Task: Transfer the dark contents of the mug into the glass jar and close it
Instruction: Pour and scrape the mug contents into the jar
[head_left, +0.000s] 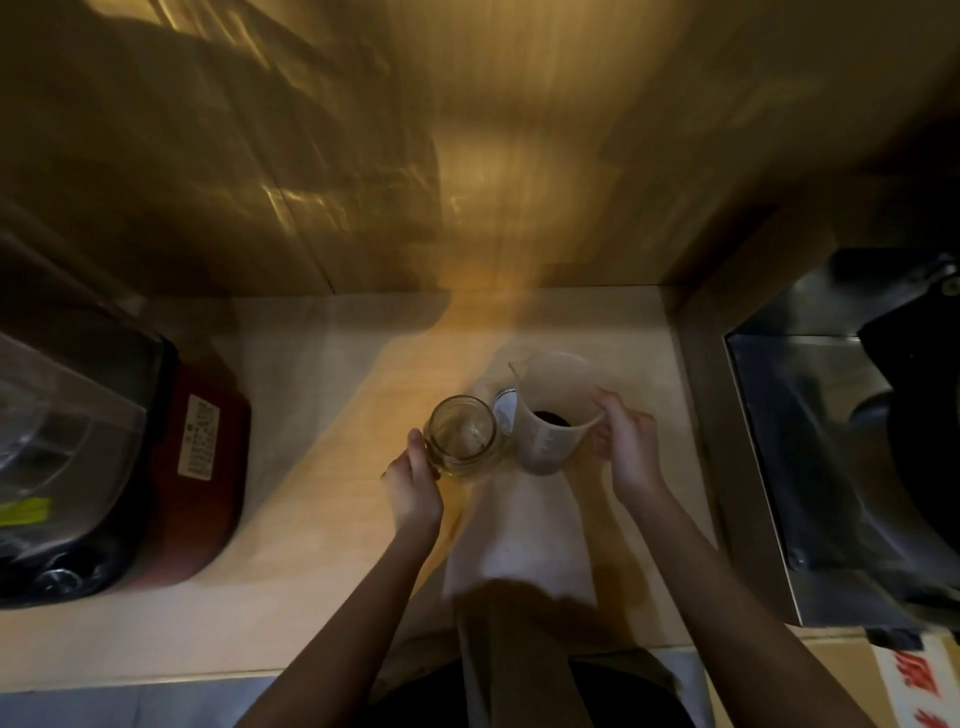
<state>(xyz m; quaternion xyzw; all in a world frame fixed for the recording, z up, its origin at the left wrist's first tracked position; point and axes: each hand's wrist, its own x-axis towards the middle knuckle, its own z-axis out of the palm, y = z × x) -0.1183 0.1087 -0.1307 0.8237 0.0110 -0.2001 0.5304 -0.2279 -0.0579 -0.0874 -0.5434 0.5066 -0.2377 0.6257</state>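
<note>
Our left hand (413, 486) wraps the open glass jar (464, 435), steadying it on the bench (322, 545). Our right hand (626, 447) grips the mug (553, 415) beside it, ready to tip.

Landmark: your glass jar (464, 435) stands upright on the worktop (322, 519), mouth open.
Mug: the mug (551, 415) sits just right of the jar, dark contents (545, 417) in its bottom.
Lid: the lid (504, 410) lies behind the jar, wedged between jar and mug.
Hands: your left hand (413, 491) touches the jar's left side; your right hand (626, 449) is at the mug's right.
Appliance: the appliance (119, 457) stands well left of the jar.
Sink: the sink (810, 467) lies well right of the jar, beyond the mug.
</note>
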